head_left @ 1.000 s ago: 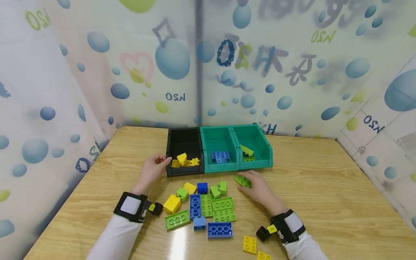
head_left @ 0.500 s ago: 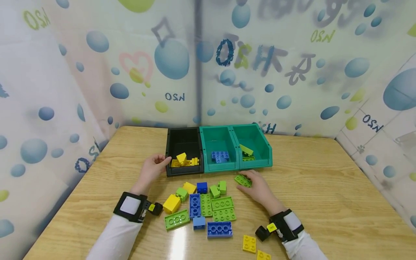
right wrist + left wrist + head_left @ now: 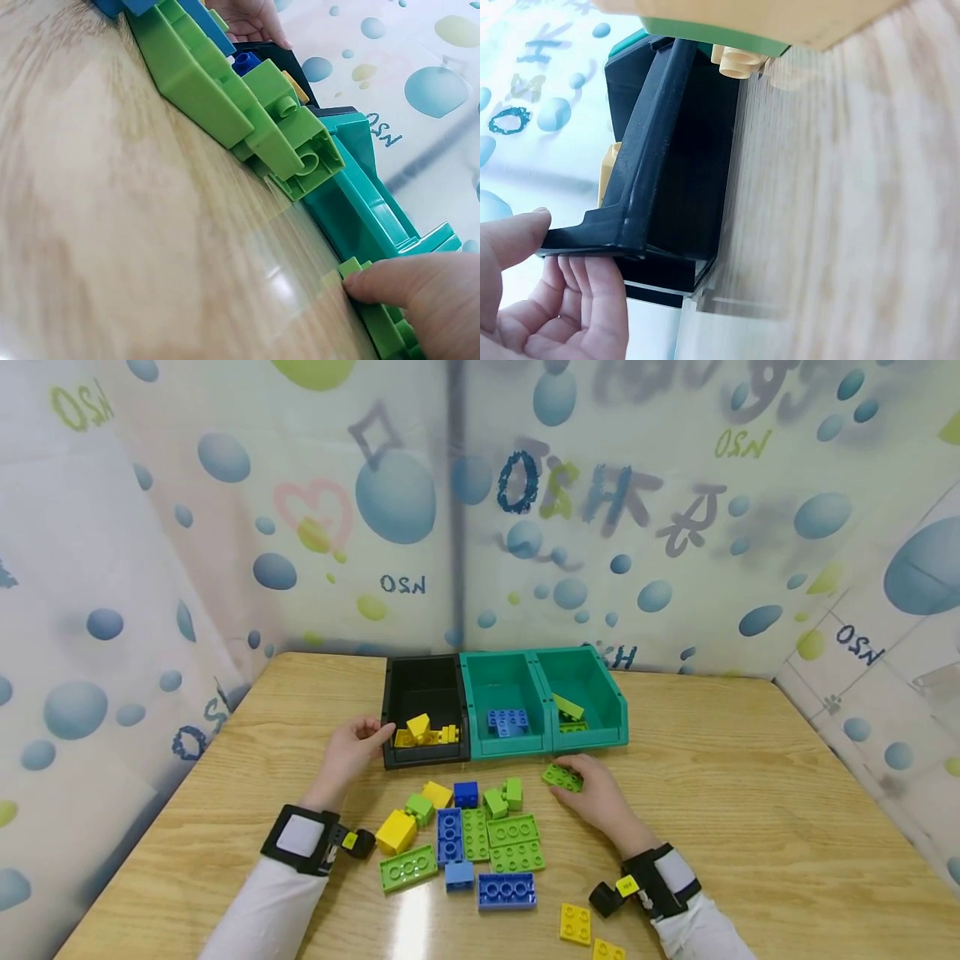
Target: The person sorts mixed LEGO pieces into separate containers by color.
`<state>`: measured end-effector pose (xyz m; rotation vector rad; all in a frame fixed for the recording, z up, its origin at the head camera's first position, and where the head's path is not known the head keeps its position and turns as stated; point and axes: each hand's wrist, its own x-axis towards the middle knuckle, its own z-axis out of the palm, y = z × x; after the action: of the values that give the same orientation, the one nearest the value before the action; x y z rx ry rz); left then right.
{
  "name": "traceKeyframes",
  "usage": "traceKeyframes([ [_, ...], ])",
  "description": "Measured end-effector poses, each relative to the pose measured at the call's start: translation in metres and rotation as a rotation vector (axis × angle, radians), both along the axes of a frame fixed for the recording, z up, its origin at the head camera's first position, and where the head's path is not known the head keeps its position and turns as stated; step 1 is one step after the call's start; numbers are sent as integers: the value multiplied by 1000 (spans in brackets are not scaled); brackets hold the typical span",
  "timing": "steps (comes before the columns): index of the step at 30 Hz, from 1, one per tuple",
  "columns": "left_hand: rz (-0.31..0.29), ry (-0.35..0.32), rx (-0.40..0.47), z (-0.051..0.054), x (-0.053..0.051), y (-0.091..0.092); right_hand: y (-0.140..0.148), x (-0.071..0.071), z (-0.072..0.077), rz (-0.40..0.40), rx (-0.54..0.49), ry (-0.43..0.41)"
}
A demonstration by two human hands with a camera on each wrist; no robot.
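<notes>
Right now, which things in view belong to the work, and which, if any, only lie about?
Seemingly part of the work:
green brick at the right grip
black bin at the left grip
teal bins
loose bricks on the table

Seemingly only around it:
patterned backdrop
wrist cameras, worn

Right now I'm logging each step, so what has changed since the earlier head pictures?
No clear change: nothing was visibly picked up or let go. The right hand may have shifted its grip slightly on the green brick; the left hand still holds the edge of the black bin. The loose bricks lie where they were.
</notes>
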<state>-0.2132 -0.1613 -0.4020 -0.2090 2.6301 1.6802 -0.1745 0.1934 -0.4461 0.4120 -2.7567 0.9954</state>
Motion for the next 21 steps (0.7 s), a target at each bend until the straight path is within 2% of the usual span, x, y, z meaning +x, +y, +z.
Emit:
traceKeyframes([
  [8, -9, 6, 10, 0, 1, 0, 0, 1, -1, -17, -1, 29],
  [21, -3, 2, 18, -1, 0, -1, -1, 2, 1, -14, -3, 21],
])
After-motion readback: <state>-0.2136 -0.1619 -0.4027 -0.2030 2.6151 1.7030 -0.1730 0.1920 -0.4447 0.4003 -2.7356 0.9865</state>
